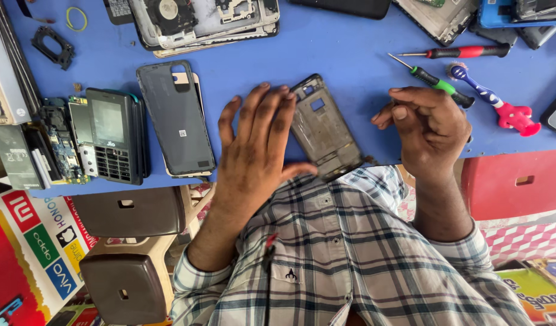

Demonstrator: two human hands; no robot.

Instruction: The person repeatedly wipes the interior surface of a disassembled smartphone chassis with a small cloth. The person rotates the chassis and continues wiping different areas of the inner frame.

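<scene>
A bare phone frame (323, 128) was found lying flat on the blue table (350, 54) between the hands, its near end overlapped by the outspread, empty left hand (254, 157), while the right hand (426, 130) was held just beside it, loosely curled, nothing visibly grasped.

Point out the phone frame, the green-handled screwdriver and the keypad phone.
phone frame (322, 130): head view, middle of the metal plate.
green-handled screwdriver (441, 84): head view, on its green handle.
keypad phone (112, 136): head view, between screen and keys.
</scene>
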